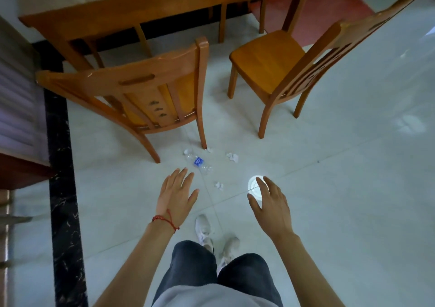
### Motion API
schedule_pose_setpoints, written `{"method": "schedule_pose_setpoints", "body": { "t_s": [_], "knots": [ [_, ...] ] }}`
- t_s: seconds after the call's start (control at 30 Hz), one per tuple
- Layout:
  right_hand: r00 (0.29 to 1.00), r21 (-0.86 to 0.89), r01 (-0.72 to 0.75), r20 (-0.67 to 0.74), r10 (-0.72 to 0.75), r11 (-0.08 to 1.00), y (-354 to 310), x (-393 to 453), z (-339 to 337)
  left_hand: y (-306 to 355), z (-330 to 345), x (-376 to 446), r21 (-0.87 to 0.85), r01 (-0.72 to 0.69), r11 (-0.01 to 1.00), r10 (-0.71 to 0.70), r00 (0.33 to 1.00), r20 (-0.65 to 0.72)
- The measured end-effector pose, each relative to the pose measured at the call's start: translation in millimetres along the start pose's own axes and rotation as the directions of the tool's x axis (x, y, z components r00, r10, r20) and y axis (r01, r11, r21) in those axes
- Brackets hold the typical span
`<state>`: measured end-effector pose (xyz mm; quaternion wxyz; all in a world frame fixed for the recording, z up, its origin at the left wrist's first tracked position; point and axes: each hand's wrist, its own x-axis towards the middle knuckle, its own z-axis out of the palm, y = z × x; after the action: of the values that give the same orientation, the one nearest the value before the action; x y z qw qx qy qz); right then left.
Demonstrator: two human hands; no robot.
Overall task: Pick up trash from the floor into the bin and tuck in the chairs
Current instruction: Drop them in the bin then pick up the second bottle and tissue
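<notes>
Both hands hung empty above the floor, left hand spread flat, right hand loosely open over a white cup.

Floor: pale glossy tiles, lower right
Border strip: black marbled, left edge
Table: wooden, top
Mat: reddish, upper right

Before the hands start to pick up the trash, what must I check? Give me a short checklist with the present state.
1. Left hand free: ok, open.
2. Right hand free: ok, open above the white cup.
3. Plastic bottle unobstructed: ok, lies beside the left chair leg.
4. Paper scraps located: ok, scattered on the floor.
5. Bin position: cannot tell, not in view.
6. Chairs tucked: not ok, right chair stands out from the table.
</notes>
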<state>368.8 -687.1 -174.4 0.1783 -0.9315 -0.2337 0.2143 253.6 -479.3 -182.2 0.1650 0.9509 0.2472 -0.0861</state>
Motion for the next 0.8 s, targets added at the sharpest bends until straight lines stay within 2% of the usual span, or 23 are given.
{"method": "schedule_pose_setpoints", "body": {
  "t_s": [0.47, 0.7, 0.8],
  "knots": [
    [0.997, 0.004, -0.042, 0.065, 0.042, 0.999, -13, 86, 27, -32, 14, 92, 0.009, -0.037, 0.999, 0.036, 0.995, 0.09],
    [0.993, 0.016, -0.026, 0.118, 0.024, 1.0, 7, 131, 55, -32, 56, 125, -0.034, 0.038, 0.999, -0.034, 0.992, 0.121],
    [0.988, 0.007, 0.009, 0.154, -0.01, 1.0, 25, 160, 78, -33, 83, 145, -0.054, 0.075, 0.996, -0.07, 0.993, 0.09]
  ]
}}
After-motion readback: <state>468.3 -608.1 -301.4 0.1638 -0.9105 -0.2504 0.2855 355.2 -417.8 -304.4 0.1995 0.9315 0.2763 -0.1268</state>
